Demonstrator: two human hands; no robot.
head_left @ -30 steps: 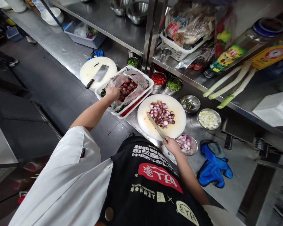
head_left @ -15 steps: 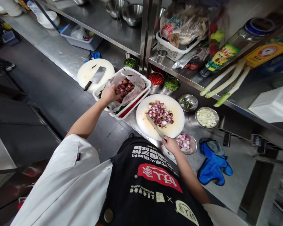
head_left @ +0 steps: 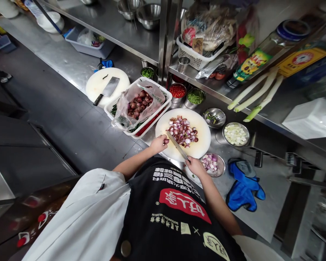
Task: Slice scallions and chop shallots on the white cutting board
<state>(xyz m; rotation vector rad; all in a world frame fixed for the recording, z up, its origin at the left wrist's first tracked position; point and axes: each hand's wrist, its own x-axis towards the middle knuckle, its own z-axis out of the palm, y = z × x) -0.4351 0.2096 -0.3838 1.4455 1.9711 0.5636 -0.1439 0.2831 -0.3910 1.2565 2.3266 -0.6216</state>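
My left hand is closed on a small unpeeled shallot, at the near left rim of a round white cutting board. In my right hand I grip a knife, its blade lying over the board's near side. A heap of cut shallots and brown skins covers the board's middle. Left of it, an open plastic bag of whole shallots rests in a white basket. By my right wrist stands a metal bowl of peeled shallot pieces.
A second cutting board carries a cleaver. Metal bowls of red chillies, green slices and chopped white pieces stand behind. Blue gloves lie at right. A steel shelf overhangs the counter's back.
My left hand has come out of the bag and moved right to the cutting board's edge, now holding a shallot. My right hand stays in place with the knife.
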